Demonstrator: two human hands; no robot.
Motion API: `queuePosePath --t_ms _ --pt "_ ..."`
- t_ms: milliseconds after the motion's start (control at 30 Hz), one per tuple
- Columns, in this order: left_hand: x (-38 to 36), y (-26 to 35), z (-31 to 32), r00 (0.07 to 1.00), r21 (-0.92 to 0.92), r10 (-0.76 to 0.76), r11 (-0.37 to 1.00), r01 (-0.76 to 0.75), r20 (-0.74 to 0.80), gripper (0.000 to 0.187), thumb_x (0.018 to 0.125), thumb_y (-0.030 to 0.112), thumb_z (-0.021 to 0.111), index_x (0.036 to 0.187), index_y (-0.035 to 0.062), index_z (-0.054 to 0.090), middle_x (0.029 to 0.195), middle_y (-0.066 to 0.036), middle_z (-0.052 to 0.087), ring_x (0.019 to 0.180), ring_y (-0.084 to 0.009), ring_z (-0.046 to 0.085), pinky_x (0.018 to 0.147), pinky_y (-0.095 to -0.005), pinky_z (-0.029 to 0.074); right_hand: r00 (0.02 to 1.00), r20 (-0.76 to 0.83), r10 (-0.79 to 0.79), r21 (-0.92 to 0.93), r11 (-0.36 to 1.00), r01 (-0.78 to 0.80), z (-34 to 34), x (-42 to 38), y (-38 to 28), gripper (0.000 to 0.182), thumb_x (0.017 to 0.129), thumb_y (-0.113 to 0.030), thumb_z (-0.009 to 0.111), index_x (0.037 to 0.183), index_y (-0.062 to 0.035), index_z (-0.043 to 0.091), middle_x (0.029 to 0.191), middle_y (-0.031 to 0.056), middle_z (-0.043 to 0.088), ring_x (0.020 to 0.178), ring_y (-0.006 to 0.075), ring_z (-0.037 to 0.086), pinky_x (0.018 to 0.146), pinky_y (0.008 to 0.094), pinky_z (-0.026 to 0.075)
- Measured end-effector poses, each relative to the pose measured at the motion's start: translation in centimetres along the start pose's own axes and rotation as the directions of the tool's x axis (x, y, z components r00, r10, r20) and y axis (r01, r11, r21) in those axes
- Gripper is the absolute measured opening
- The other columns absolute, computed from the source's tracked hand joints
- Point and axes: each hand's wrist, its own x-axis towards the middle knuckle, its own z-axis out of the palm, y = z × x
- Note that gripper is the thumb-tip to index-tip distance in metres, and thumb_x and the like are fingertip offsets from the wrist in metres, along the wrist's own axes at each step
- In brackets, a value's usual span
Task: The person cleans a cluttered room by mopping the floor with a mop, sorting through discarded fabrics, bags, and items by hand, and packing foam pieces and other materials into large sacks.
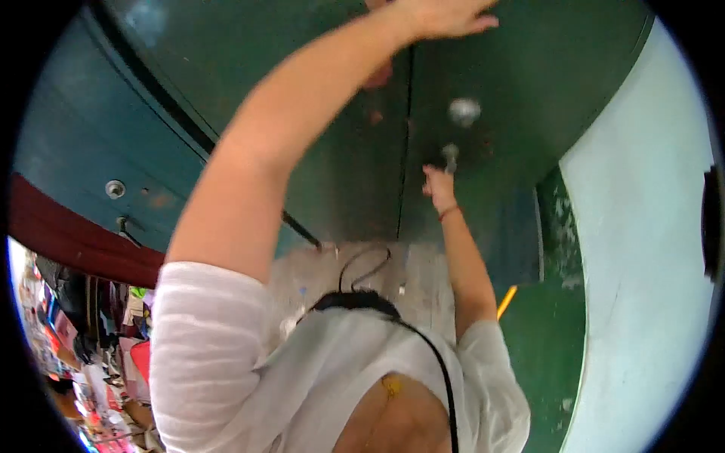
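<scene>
My right hand (438, 181) reached up to the door handle (451, 155), fingers curled around its lower end; the handle ran upright, just above my fist. My left hand (445, 15) pressed flat, fingers spread, on the green door (340, 151) higher up.

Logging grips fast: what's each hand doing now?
Left hand: open, flat against the door.
Right hand: closed on the handle.

We can read no text, label, brand, number or sign anywhere here; the green door (521, 68) in front of us carries none.
</scene>
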Motion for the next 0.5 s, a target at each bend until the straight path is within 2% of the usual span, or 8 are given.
queuePosePath --t_ms 67,100,133,167,300,500 --pt "-0.7 0.4 0.9 0.96 -0.035 0.011 0.999 -0.022 -0.278 0.046 0.075 0.036 0.052 0.11 0.0073 0.046 0.118 -0.011 0.041 0.113 -0.0251 0.034 0.088 -0.0463 0.028 0.997 -0.024 0.071 0.014 0.997 -0.071 -0.1 -0.6 0.2 0.022 0.071 -0.017 0.061 0.061 -0.0059 0.046 0.047 0.0002 0.038 0.036 0.012 0.033 0.034 0.0274 0.03" --pt "-0.5 0.8 1.5 0.965 -0.028 0.001 1.0 -0.009 -0.264 0.046 0.075 0.036 0.052 0.112 0.0075 0.045 0.119 -0.011 0.04 0.113 -0.0256 0.034 0.09 -0.0464 0.027 0.984 -0.077 0.158 0.025 0.987 -0.157 -0.1 -1.0 -0.1 0.03 0.074 -0.017 0.059 0.053 -0.0127 0.037 0.042 -0.0016 0.028 0.032 0.0115 0.024 0.034 0.0273 0.025" --pt "-0.2 1.2 1.7 0.969 -0.029 -0.009 1.0 0.002 -0.246 0.047 0.076 0.036 0.052 0.113 0.0077 0.044 0.121 -0.011 0.039 0.114 -0.026 0.034 0.091 -0.0464 0.026 0.987 -0.076 0.143 0.013 0.99 -0.143 0.0 -1.6 -0.8 0.032 0.074 -0.019 0.058 0.052 -0.0127 0.037 0.042 -0.0013 0.029 0.032 0.0115 0.024 0.034 0.0275 0.025" --pt "-0.2 1.5 1.8 0.978 0.041 -0.006 0.999 0.015 -0.208 0.05 0.076 0.044 0.048 0.113 0.0104 0.045 0.124 -0.01 0.036 0.117 -0.0228 0.031 0.092 -0.0495 0.023 0.987 -0.084 0.136 -0.002 0.991 -0.136 -0.3 -2.3 -1.2 0.033 0.075 -0.02 0.058 0.051 -0.0128 0.036 0.042 -0.0011 0.029 0.032 0.0115 0.024 0.034 0.0277 0.026" --pt "-0.2 1.6 -0.9 0.982 -0.002 -0.016 1.0 0.015 -0.188 0.052 0.076 0.044 0.049 0.115 0.0103 0.042 0.121 -0.012 0.038 0.117 -0.0247 0.031 0.092 -0.0496 0.023 0.994 0.004 0.105 0.03 0.994 -0.105 -1.2 -3.3 -0.8 0.033 0.074 -0.018 0.057 0.05 -0.0109 0.035 0.042 -0.0006 0.029 0.032 0.0116 0.025 0.034 0.0288 0.027" --pt "-0.6 2.0 -3.2 0.979 -0.006 -0.031 1.0 0.03 -0.2 0.057 0.074 0.048 0.05 0.117 0.0116 0.039 0.121 -0.012 0.038 0.116 -0.0249 0.032 0.093 -0.0494 0.022 0.989 -0.127 0.081 -0.012 0.996 -0.083 -1.3 -5.8 -0.6 0.027 0.07 -0.009 0.052 0.049 -0.0094 0.036 0.041 -0.0005 0.03 0.032 0.0119 0.026 0.035 0.0294 0.03"
